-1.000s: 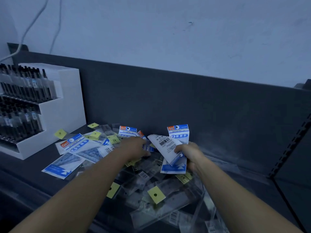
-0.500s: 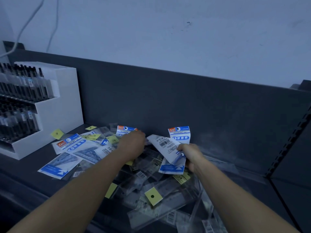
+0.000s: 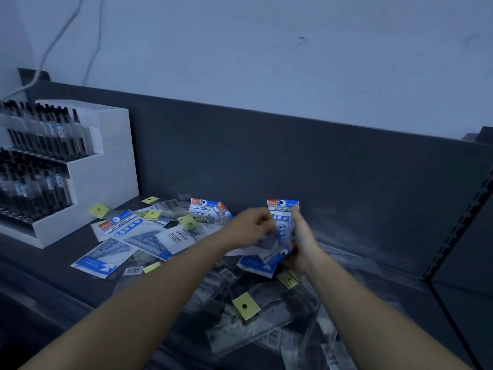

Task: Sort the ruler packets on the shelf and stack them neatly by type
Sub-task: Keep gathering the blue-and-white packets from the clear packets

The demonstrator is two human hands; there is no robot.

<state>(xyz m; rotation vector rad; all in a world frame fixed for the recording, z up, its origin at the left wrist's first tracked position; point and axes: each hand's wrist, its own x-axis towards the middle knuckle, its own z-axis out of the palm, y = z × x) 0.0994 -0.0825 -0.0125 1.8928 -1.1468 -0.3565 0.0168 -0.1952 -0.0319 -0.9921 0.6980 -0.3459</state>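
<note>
As my left hand (image 3: 249,227) and right hand (image 3: 304,237) pinch blue-white plastic ruler packets (image 3: 282,212), loose packets (image 3: 128,233) lie right of white pen stand (image 3: 106,161).

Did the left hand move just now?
Yes. The left hand slid right, away from the white stepped pen display box, and now joins the right hand at the blue-and-white geometric ruler packet.

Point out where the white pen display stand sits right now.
Head view, far left: the white pen display stand sits on the shelf by the back panel, left of the scattered ruler packets.
</note>
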